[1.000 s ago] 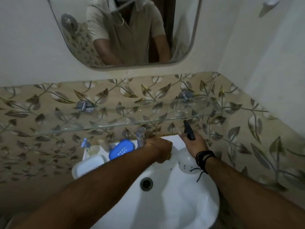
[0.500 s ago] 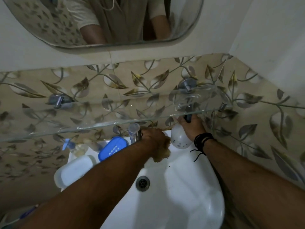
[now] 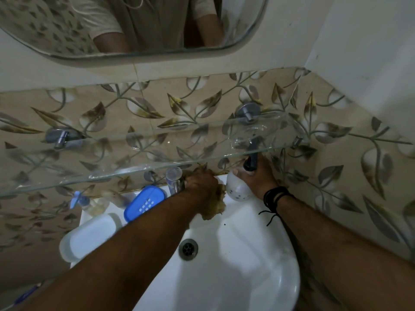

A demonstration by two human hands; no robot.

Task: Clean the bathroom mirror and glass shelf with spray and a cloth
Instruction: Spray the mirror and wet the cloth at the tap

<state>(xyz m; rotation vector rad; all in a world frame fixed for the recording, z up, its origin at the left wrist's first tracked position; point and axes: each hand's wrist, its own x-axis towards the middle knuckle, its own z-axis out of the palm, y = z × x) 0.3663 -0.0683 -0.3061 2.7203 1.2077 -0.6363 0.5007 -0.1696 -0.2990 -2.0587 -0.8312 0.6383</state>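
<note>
The mirror hangs on the wall at the top, its lower edge in view. Below it the clear glass shelf spans the leaf-patterned tiles on two metal brackets. My left hand is closed on a yellowish-brown cloth at the back rim of the basin, just right of the tap. My right hand grips a white spray bottle with a dark nozzle, held under the shelf's right end against the wall.
A white basin with a drain lies below my arms. A chrome tap, a blue soap case, a white case and a small pump bottle sit at its back left. The side wall closes in on the right.
My right hand has carried the spray bottle from over the basin back to its rim under the shelf. My view has dropped closer to the shelf. The left hand keeps hold of the cloth.
</note>
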